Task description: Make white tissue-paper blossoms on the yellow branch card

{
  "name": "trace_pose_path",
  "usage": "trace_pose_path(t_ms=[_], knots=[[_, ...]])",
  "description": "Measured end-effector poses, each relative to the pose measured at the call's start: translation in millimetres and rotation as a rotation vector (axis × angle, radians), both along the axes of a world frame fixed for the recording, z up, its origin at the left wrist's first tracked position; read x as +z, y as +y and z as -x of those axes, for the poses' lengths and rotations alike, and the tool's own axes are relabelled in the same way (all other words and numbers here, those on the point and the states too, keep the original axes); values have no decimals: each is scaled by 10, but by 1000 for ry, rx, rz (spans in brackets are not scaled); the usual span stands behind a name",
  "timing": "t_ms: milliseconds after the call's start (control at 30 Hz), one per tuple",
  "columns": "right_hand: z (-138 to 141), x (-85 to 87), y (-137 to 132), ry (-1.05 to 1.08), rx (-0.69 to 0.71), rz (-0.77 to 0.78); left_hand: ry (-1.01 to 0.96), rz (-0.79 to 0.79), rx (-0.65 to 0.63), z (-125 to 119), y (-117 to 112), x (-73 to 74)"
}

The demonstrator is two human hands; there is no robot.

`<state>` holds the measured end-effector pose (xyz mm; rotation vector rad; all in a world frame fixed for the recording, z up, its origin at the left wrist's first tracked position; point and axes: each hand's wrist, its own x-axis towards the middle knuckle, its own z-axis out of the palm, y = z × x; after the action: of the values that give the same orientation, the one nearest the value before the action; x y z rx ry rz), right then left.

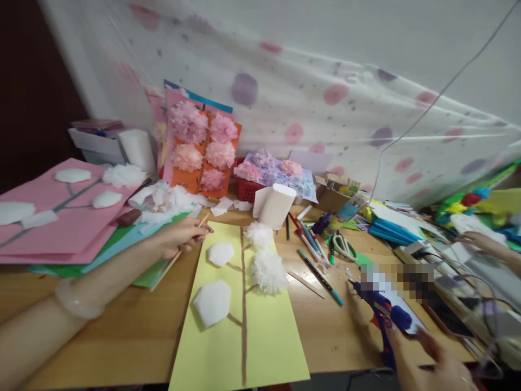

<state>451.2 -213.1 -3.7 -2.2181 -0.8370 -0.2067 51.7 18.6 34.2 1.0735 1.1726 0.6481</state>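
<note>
Your left hand [182, 237], pinching a stick [173, 262], sits just beside the yellow sheet [264, 336], which lies lengthwise away from you; your right hand [435, 366] meets the glue gun [386, 315], grip unclear.

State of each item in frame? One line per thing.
left hand: shut on wooden stick
wooden stick: held, tilted, beside the yellow sheet's left edge
right hand: at glue gun handle, grip unclear
glue gun: nozzle pointing toward the sheet
yellow sheet: flat on table, two flat white pieces and two fluffed flowers on it
scissors: lying flat
</note>
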Motion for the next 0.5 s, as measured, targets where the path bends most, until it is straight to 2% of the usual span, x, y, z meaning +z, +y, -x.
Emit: trace_pose_path(t_ms=[67, 167, 267, 400, 500], knots=[[-89, 1, 121, 13, 38, 175, 57, -7, -36, -37, -6, -135], [-106, 22, 263, -1, 100, 262, 85, 2, -105, -102, -53, -229], [-79, 87, 290, 0, 126, 207, 75, -2, -151, -107, -94, -238], [77, 271, 254, 224, 117, 15, 48, -47, -195, -69, -110, -253], [272, 490, 316, 396, 358, -110, -14, -8, -177, -49, -89, -296]])
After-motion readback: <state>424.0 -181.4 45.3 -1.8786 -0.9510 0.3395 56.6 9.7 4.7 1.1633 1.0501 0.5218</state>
